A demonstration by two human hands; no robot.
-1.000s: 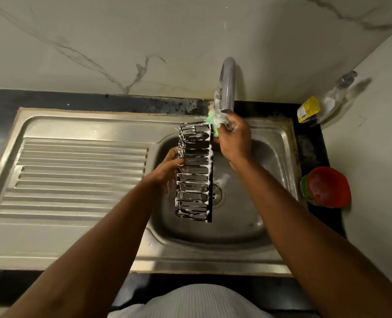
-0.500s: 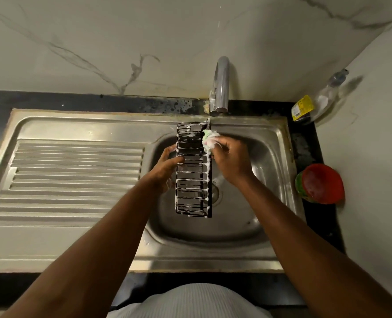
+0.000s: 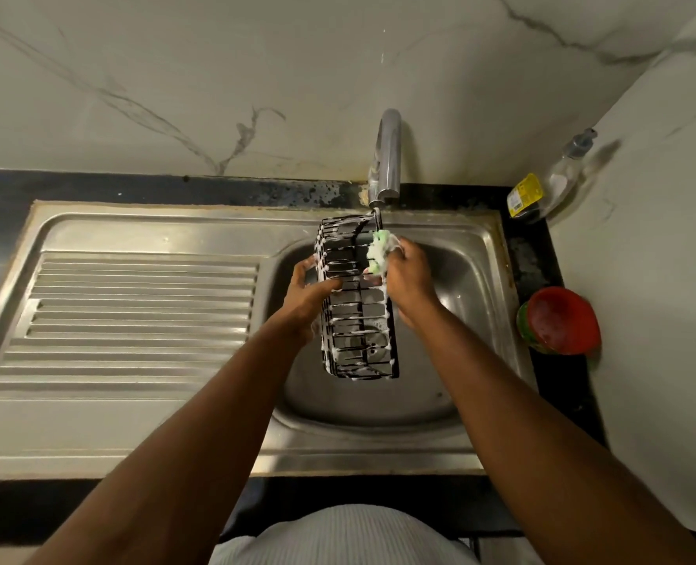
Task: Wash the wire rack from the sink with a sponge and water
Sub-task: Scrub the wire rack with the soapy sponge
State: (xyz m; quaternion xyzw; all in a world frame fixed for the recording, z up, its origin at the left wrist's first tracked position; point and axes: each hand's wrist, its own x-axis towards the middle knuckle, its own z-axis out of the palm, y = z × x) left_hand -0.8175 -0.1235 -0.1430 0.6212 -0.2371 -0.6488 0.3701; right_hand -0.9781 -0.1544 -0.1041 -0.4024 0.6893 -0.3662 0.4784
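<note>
Head view, the only one we had. The wire rack [image 3: 356, 320] was held up over the basin of the sink [image 3: 464, 287], not resting on it, as far as we could tell. Its long axis ran away from the person, and its far end sat just below the spout of the faucet [image 3: 387, 157]. The wires were black, with white foam along most of them.

The left hand [image 3: 307, 297] gripped the rack's left long side about midway. The thumb lay over the top wires and the fingers curled round the outer edge. The fingertips were mostly hidden behind the rack, so we could not tell how far they wrapped.

The right hand [image 3: 409, 279] was at the rack's right long side, toward the far end. Its fingers were bunched tight on a green sponge [image 3: 379, 252] with suds on it. The sponge touched the right rim wire and poked a little inside the rack. We saw no gap between sponge and wire. The knuckles faced us, so the fingertips themselves did not show.

We could not tell whether water was running.

A ribbed drainboard [image 3: 142, 311] lay left of the basin. On the dark counter to the right, a clear bottle [image 3: 558, 177] with a yellow label stood in the corner. A red bowl [image 3: 560, 320] sat nearer, well apart from the hands.
</note>
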